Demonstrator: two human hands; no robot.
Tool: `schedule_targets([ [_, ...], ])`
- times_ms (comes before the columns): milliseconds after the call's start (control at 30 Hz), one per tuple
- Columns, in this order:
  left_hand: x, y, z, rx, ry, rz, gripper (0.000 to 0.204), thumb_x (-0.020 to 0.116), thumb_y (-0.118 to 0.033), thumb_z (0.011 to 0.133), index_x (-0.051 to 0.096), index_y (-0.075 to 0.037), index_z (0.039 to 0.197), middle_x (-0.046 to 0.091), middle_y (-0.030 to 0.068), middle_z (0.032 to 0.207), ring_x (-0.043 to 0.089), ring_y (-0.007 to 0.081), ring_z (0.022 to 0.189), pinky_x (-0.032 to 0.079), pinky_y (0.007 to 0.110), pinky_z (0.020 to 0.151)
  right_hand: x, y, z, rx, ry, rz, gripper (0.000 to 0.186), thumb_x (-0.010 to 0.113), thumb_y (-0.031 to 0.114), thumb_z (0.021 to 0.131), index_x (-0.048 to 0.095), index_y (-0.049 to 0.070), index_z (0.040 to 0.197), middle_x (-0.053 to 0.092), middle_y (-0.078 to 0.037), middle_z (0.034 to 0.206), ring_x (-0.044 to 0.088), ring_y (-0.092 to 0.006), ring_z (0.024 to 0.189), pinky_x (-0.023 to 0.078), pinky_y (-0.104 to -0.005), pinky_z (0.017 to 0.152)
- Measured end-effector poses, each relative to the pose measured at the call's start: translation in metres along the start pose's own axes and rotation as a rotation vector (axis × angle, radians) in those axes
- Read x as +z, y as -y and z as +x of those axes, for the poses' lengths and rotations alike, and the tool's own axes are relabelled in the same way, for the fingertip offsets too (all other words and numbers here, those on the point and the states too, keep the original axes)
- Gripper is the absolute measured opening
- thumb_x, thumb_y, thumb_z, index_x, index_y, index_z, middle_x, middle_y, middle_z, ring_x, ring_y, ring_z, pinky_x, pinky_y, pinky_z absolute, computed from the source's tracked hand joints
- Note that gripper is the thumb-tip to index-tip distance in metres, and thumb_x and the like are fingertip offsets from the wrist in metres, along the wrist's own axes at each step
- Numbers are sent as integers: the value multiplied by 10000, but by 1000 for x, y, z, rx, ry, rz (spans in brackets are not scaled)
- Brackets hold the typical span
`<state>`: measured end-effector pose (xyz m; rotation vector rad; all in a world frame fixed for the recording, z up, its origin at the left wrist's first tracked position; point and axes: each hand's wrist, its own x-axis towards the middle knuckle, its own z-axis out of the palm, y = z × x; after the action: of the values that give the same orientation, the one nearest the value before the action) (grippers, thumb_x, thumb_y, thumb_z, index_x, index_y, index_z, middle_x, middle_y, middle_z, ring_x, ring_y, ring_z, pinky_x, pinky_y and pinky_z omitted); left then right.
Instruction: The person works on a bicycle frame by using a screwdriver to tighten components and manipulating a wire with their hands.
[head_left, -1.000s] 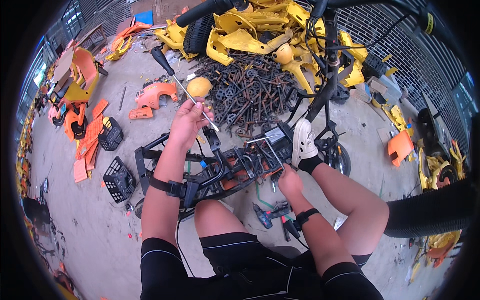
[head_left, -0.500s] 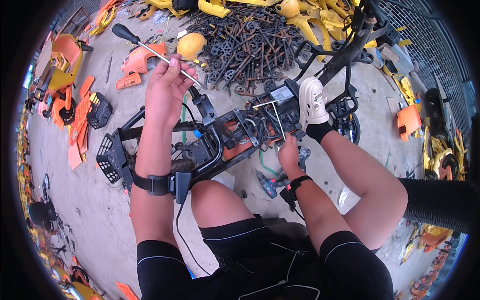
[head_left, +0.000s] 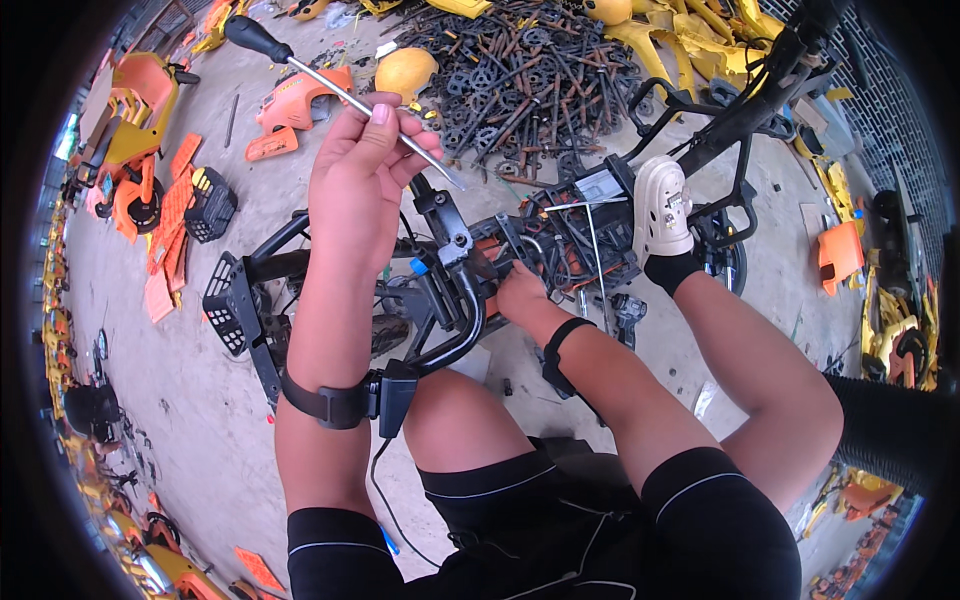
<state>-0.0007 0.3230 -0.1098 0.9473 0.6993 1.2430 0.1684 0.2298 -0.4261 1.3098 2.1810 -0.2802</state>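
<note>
Raised over the stripped scooter frame [head_left: 470, 300], my left hand [head_left: 365, 185] is closed round the shaft of a long flat-tipped screwdriver [head_left: 325, 82]. Its black handle points to the far left, its tip to the right. My right hand [head_left: 522, 292] reaches down among cables and dark parts in the middle of the frame. Its fingers look curled there, and what they hold, if anything, is hidden. To the right of that hand a T-handle wrench [head_left: 597, 258] stands against the frame with its crossbar up. My foot in a pale clog [head_left: 662, 208] rests on the frame's right part.
A cordless drill [head_left: 628, 312] lies on the floor beyond my right wrist. Rusty cranks and chainrings [head_left: 520, 90] are heaped behind the frame. Orange panels [head_left: 300, 95], a black basket [head_left: 212, 205] and yellow shells surround the work spot. A black ribbed hose [head_left: 880, 430] sits at right.
My right hand has let go of the T-handle wrench and moved left into the frame's middle. The left hand still grips the screwdriver. The whole view has shifted slightly.
</note>
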Motion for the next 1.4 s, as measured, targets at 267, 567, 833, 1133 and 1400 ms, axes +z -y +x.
schedule_targets([
  [267,2,-1,-5,-6,-1,32,202,518,-178,1050,566,-24,1173,638,68,923,664,187,844,549,340,788,10,4,12,-56,137,112,456,435,369,976,657,156,1313,609,-79,1386,500,-263,1339,188,-428,1198],
  [567,0,-7,-4,-36,-59,-47,144,543,-174,1038,580,-55,1109,636,60,893,671,187,807,567,345,751,4,27,6,147,8,494,771,479,547,907,379,116,1539,342,-174,1591,257,-353,1494,85,-482,1240],
  [833,-3,4,0,-60,-26,-82,127,566,-179,1035,563,-55,1060,637,53,864,677,163,767,558,292,649,-12,36,-14,136,-470,479,881,621,454,811,297,168,1578,312,-147,1618,269,-369,1491,171,-488,1242],
  [1133,3,10,0,-131,-22,-68,93,548,-137,1029,555,-54,1071,626,32,824,667,146,705,521,272,591,38,30,25,43,-652,483,777,544,374,906,270,110,1584,270,-164,1630,205,-378,1516,131,-526,1232],
  [1400,-1,6,1,-137,-24,-35,141,572,-204,1029,583,-65,1047,636,51,886,665,161,794,546,296,705,72,28,14,153,-734,681,370,683,143,825,703,97,1192,646,-207,1245,615,-386,1152,464,-436,1031],
])
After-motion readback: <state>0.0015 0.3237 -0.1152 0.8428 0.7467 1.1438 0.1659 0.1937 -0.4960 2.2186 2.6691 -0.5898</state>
